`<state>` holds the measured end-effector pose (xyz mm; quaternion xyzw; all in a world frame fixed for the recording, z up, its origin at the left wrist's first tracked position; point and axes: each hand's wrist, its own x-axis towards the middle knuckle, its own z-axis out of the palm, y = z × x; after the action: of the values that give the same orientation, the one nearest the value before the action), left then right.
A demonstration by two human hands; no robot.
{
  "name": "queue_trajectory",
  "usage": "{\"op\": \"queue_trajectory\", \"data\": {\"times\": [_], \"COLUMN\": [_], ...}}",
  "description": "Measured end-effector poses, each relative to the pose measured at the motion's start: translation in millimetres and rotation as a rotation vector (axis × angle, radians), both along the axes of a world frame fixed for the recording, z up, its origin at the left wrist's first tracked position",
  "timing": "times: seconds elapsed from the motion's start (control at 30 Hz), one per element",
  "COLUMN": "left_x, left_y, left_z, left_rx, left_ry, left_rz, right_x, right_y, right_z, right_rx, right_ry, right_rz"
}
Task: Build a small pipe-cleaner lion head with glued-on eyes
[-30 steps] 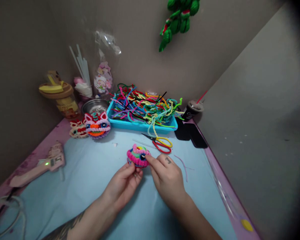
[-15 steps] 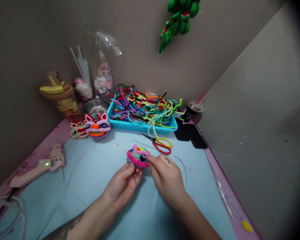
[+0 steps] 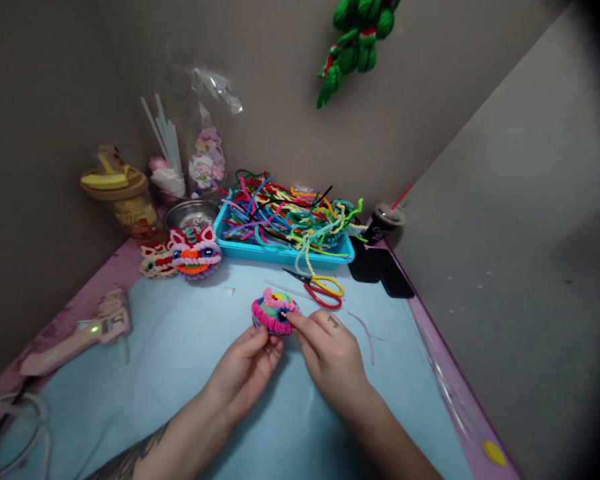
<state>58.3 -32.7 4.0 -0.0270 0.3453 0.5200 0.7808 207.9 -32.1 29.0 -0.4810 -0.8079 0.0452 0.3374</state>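
A small lion-dance head made of pipe cleaners (image 3: 275, 323), pink, green, yellow and blue, is held above the table mat. My left hand (image 3: 247, 365) grips it from below on the left, thumb in front and fingers underneath. With its index finger, my right hand (image 3: 330, 357) presses at a dark blue and black eye on the head's right side; the other fingers curl against the piece. Just behind it, scissors with red and yellow handles (image 3: 325, 296) lie on the mat, and a lilac pipe cleaner (image 3: 367, 337) lies to the right.
A blue tray (image 3: 280, 253) heaped with pipe cleaners stands at the back. Two finished lion heads (image 3: 195, 257) sit left of it, near a metal bowl (image 3: 190, 212). A pink glue gun (image 3: 95, 333) with a lit green light lies left. Dark phones (image 3: 396, 273) and a drink cup (image 3: 384, 223) are back right.
Both hands and the lion head have shifted very slightly left. The right index finger stays pressed at the eye; the grip looks the same.
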Motion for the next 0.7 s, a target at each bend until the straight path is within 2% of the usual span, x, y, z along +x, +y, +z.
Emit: {"op": "queue_trajectory", "data": {"times": [0.37,0.7], "left_x": [0.2,-2.3], "left_y": [0.8,2.6], "left_z": [5.5,1.2], "left_rx": [-0.02,0.01], "left_ry": [-0.002,-0.008], "left_rz": [0.011,0.028], "right_x": [-1.1,-1.5], "right_y": [-0.4,-0.5], "right_z": [-0.7,-3.2], "right_rx": [-0.017,0.003], "right_ry": [0.075,0.159], "right_rz": [0.027,0.007]}}
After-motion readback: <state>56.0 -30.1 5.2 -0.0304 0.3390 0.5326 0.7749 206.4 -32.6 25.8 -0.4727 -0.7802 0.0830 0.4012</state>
